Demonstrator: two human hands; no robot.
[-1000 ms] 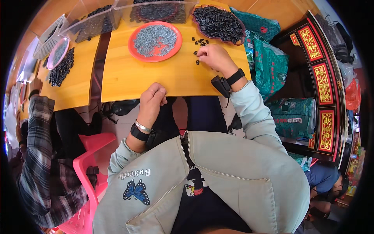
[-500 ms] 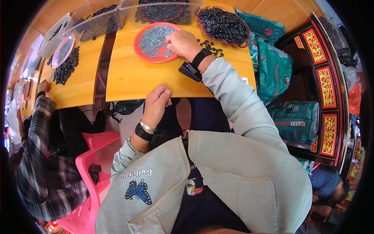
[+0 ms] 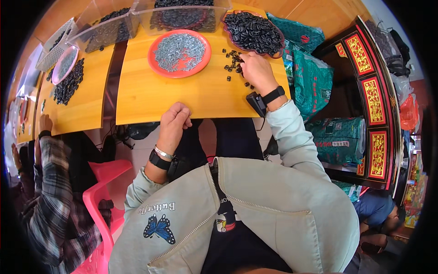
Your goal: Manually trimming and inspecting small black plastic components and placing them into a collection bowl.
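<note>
My right hand (image 3: 259,73) is over a loose scatter of small black plastic pieces (image 3: 229,68) on the yellow table. Its fingers are bent together at the pieces; whatever lies between the fingertips is hidden. Just beyond stands a scalloped dish (image 3: 253,32) heaped with black pieces. To the left, a round red plate (image 3: 206,61) holds many small silver screw-like metal parts (image 3: 175,49). My left hand (image 3: 174,122) is closed in a loose fist at the table's front edge, its thumb against the curled fingers. I cannot see what it holds, if anything.
Clear plastic bins (image 3: 182,20) with black pieces line the back. Left, across a gap, another table (image 3: 91,98) carries a black heap (image 3: 68,84) and a pink dish (image 3: 65,66); a person in a plaid sleeve (image 3: 57,169) sits there. Green bags (image 3: 312,82) stand right.
My right hand has moved right, from the silver parts in the red plate to the scattered black pieces. My left hand remains closed at the table edge. The view has shifted slightly.
</note>
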